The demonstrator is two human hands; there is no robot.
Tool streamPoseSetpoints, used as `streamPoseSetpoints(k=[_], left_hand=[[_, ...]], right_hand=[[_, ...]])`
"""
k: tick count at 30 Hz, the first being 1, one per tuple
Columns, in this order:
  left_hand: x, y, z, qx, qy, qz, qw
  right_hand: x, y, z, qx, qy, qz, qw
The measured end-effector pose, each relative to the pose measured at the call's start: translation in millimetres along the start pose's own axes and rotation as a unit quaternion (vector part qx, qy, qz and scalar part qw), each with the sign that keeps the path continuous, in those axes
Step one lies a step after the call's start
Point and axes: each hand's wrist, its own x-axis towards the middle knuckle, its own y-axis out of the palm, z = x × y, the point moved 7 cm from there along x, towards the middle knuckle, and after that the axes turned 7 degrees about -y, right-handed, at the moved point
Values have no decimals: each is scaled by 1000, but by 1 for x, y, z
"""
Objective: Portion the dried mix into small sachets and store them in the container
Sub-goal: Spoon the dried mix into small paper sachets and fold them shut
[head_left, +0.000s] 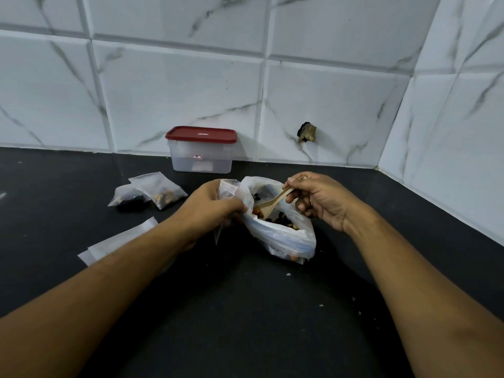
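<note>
Bare forearms (109,282) reach in from six o'clock over the dark counter (245,309). At centre, the left hand (210,205) clutches an empty sachet (227,186) against the rim of the bag of dried mix (286,236). The right hand (319,200) pinches a wooden spoon (272,204) dipped into it. Two filled sachets (152,192) lie at ten o'clock, with the lidded container (201,156) at twelve. A heaped spoon could spill if the sachet mouth sags. There is open counter at six, but the tiled wall (450,159) crowds three o'clock.

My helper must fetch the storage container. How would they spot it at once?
Start at the marble-tiled back wall, where it meets the black counter. The container stands there, behind two filled sachets. Unlike them, it is a rigid translucent box with a red lid.
</note>
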Motion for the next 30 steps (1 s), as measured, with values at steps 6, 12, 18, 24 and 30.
streamPoseSetpoints(k=[6, 12, 18, 24, 30], left_hand=[[3, -1, 2, -2, -2, -3, 1000], [6, -1, 4, -7, -6, -7, 1000], [6, -1, 4, -20, -8, -8, 1000], [6, 1, 4, -23, 0, 0, 1000], [4, 1, 1, -24, 3, 12, 1000]], right_hand=[[2, -12, 1, -12, -22, -52, 998], [0, -5, 1, -25, -14, 11, 1000], [0, -3, -2, -23, 15, 31, 999], [2, -1, -9, -19, 37, 16, 999], [5, -4, -15, 2, 58, -9, 998]])
